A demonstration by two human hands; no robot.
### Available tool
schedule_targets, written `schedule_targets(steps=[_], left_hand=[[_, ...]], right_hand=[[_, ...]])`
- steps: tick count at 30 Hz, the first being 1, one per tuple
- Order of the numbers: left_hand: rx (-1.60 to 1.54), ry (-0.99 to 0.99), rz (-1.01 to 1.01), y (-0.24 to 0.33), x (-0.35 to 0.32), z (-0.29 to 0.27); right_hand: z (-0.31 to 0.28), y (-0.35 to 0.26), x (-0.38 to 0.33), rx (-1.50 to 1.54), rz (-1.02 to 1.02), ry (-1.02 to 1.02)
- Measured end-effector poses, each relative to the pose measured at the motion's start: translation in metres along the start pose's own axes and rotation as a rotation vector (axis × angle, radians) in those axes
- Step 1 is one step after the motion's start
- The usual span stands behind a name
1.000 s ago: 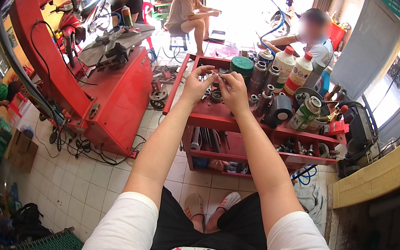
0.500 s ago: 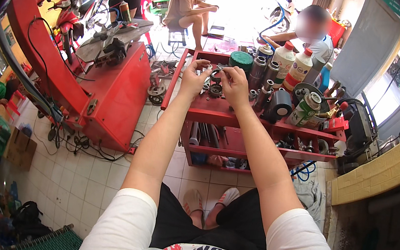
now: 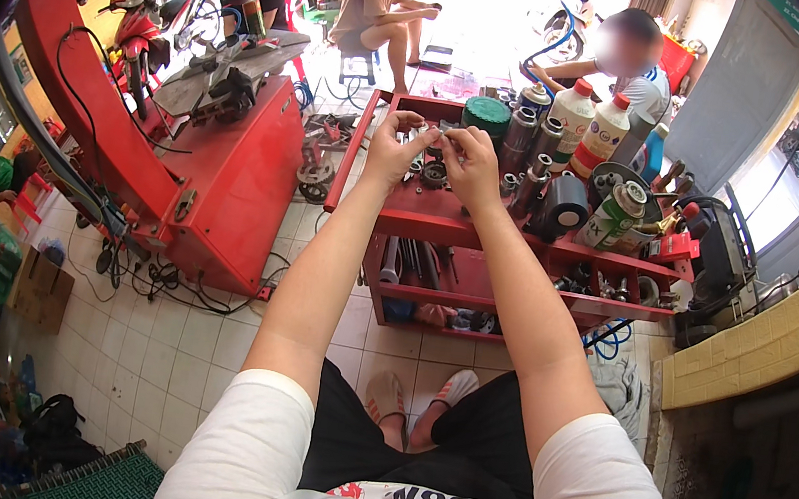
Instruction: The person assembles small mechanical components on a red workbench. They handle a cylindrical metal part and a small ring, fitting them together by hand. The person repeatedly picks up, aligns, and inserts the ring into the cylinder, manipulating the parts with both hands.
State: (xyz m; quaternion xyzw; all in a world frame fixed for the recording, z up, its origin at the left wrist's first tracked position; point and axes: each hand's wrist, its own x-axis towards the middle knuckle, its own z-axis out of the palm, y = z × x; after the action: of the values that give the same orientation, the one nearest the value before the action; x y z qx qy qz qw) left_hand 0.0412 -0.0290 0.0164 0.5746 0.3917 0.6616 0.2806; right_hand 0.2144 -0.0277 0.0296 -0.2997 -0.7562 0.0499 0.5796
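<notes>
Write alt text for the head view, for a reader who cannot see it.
Both hands, the left hand and the right hand, pinch a small metal part above the top tray of a red tool cart crowded with cans and bottles. A red workshop machine stands to the left; other people sit beyond.

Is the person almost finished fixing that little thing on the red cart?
Hard to say. Both the left hand and the right hand pinch a small metal part above the red cart's top tray, so that work is in hand. The part is too small to tell if anything is already fitted. More round metal pieces lie loose in the tray below, so some may be left.
</notes>
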Motion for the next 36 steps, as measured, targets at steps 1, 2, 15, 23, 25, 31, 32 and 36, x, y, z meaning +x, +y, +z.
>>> schedule_targets(steps=[1, 2, 15, 23, 25, 31, 32, 36], left_hand=[[0.034, -0.014, -0.002, 0.002, 0.000, -0.002], [0.068, -0.029, -0.005, 0.004, -0.001, -0.003], [0.077, -0.145, 0.056, -0.009, 0.004, -0.010], [0.037, -0.145, 0.044, 0.003, 0.000, -0.007], [0.030, -0.145, 0.026, 0.005, -0.001, -0.005], [0.017, -0.152, 0.056, 0.009, -0.001, -0.002], [0.018, -0.149, 0.047, 0.009, -0.001, -0.003], [0.051, -0.131, 0.064, 0.008, -0.002, -0.002]], right_hand=[[0.001, -0.001, 0.001, 0.003, -0.004, -0.002], [0.001, -0.001, 0.001, 0.006, -0.007, -0.004], [0.005, 0.001, 0.001, -0.003, 0.009, 0.025], [0.002, 0.001, 0.001, -0.004, 0.049, 0.021], [0.001, 0.002, 0.000, 0.008, 0.047, 0.011], [0.003, 0.003, -0.001, -0.009, 0.022, -0.023], [0.003, 0.001, -0.001, -0.009, 0.032, -0.033], [0.001, -0.001, -0.001, -0.017, 0.036, -0.051]])
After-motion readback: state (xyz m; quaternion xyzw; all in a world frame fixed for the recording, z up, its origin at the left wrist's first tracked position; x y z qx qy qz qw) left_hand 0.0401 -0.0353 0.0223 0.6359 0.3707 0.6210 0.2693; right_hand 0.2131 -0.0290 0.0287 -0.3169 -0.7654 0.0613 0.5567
